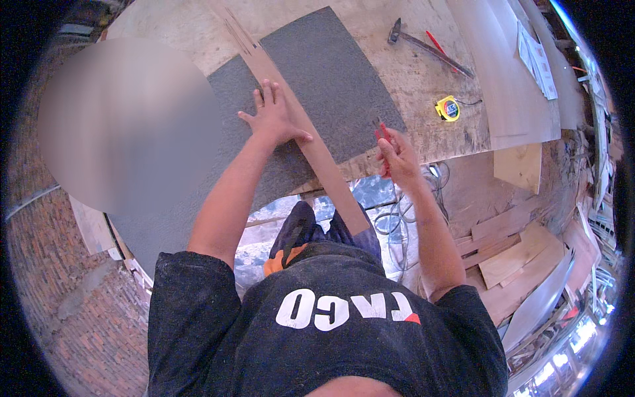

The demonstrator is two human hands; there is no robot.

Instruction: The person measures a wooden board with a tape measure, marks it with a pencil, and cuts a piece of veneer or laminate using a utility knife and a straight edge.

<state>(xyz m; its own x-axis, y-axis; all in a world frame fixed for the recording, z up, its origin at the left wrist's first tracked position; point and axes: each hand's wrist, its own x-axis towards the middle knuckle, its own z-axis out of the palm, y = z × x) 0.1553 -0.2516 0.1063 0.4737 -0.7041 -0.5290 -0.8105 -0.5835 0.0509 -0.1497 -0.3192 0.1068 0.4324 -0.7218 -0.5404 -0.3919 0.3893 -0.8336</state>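
At the near edge of the plywood table (479,126), the long brown strip (331,169) is being left overhanging, its end showing above the person's legs (291,228). Its long axis is running obliquely, near right to far left, across dark grey sheeting (331,79); whether one sheet or two is being covered cannot be told.

Close to that edge, a red-handled tool (383,137) is being held in the right hand (400,155), fingers curled tight around it, tip pointing away from the body; exact tool type unclear. Tool is being held right of the strip, apart from it, by the sheeting's near right corner.

Slightly farther, the strip is being touched by the left hand (274,122): fingers spread wide, nothing gripped, thumb laid on the strip, little finger over sheeting on the left. Of the two, the left hand is being placed nearer the strip.

Beyond, to the right, a yellow tape measure (447,108) is being left on bare plywood; farther off, a hammer (418,44) is being accompanied by a red pencil-like stick (434,42).
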